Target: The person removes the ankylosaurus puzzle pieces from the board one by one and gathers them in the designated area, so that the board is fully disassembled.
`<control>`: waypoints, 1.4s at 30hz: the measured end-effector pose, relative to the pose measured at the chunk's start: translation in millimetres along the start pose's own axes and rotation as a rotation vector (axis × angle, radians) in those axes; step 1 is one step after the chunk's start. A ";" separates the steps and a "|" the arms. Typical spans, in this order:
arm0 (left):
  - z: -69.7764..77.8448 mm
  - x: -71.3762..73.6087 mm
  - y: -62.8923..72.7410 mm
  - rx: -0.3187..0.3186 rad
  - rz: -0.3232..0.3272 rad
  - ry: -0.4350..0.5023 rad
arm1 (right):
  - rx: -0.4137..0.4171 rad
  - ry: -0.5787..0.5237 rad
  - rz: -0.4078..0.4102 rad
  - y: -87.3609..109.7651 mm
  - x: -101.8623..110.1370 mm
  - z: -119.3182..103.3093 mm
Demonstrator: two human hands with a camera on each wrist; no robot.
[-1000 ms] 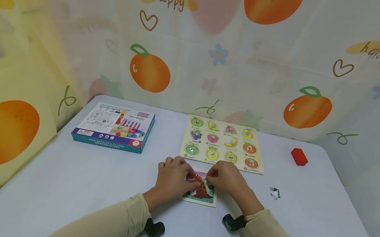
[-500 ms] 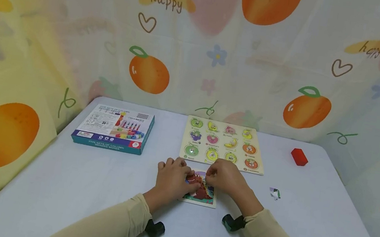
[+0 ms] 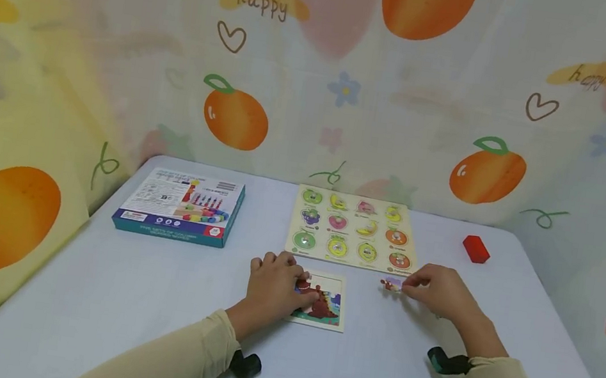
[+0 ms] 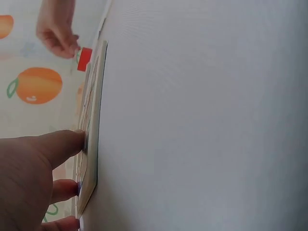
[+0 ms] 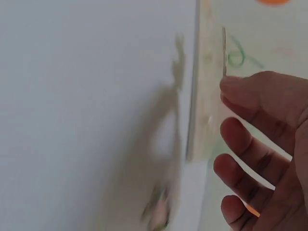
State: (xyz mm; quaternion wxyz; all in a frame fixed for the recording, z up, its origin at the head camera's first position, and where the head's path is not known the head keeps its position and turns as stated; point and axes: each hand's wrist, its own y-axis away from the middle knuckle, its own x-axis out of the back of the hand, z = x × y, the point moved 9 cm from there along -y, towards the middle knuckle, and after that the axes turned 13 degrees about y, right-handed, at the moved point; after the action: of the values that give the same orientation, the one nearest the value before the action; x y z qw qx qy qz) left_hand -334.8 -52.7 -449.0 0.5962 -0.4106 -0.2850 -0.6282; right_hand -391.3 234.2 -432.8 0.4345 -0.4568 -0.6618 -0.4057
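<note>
A small framed jigsaw puzzle (image 3: 327, 314) with a red-brown dinosaur lies on the white table; its top part shows bare backing. My left hand (image 3: 273, 288) rests over its left side, thumb across the picture; in the left wrist view the thumb (image 4: 67, 146) and fingertips touch the board's face. To the right, my right hand (image 3: 444, 294) pinches a puzzle piece (image 3: 391, 284) between thumb and fingers, held above the table. Edge-on, that jigsaw piece (image 5: 224, 50) looks like a thin strip in the right wrist view. A blurred loose puzzle piece (image 5: 158, 209) lies below the hand.
Behind the puzzle lies a fruit peg board (image 3: 352, 229). A flat box of beads (image 3: 178, 205) sits at back left, and a red block (image 3: 476, 249) at back right. A fruit-printed curtain (image 3: 306, 86) hangs along the table's far edge.
My right hand has left the puzzle and moved right, carrying a piece away; the puzzle's upper area now shows bare backing. My left hand has stayed in place.
</note>
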 end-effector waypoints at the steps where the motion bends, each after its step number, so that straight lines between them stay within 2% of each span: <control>1: -1.2 1.5 0.1 0.002 0.005 -0.002 | -0.006 -0.012 -0.013 1.8 0.1 8.4; 4: -4.5 4.0 0.1 0.007 0.020 -0.007 | -0.022 -0.025 -0.034 5.2 -2.7 25.7; 9: -8.0 -1.1 0.9 0.015 0.015 0.002 | -0.010 0.005 -0.021 9.6 -7.5 35.8; 15: -5.2 -7.7 3.2 -0.005 0.009 0.032 | -0.024 0.051 -0.024 12.8 -8.9 39.4; 19: -6.1 -8.2 3.6 -0.010 0.013 0.053 | -0.039 0.035 -0.036 9.8 -6.3 31.8; 22: -7.2 -7.1 3.2 -0.013 0.011 0.068 | -0.037 0.013 -0.039 3.5 -5.0 10.4; 24: -7.5 -5.1 3.0 -0.010 0.012 0.088 | -0.006 0.005 -0.033 -2.3 -5.9 -13.5; 26: -8.8 -3.5 3.1 0.000 0.014 0.115 | 0.055 0.011 -0.024 -9.9 -10.2 -44.1; 30: -11.9 1.5 4.4 0.026 0.033 0.137 | 0.233 0.040 -0.002 -24.6 -28.7 -111.7; 33: -11.6 5.2 6.1 0.002 0.059 0.145 | 0.304 0.063 -0.010 -34.8 -45.6 -147.5; 36: -11.7 7.4 8.1 -0.033 0.081 0.166 | 0.326 0.075 0.001 -40.7 -54.2 -163.8; 42: -16.6 9.6 11.2 -0.050 0.084 0.178 | 0.346 0.139 0.035 -43.6 -58.8 -172.9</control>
State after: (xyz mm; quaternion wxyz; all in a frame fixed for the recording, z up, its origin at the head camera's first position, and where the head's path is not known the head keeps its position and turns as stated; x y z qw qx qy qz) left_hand -326.2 -73.1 -450.6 0.6344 -0.3796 -0.1979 -0.6436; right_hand -385.6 46.8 -443.8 0.5582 -0.3575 -0.6820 -0.3090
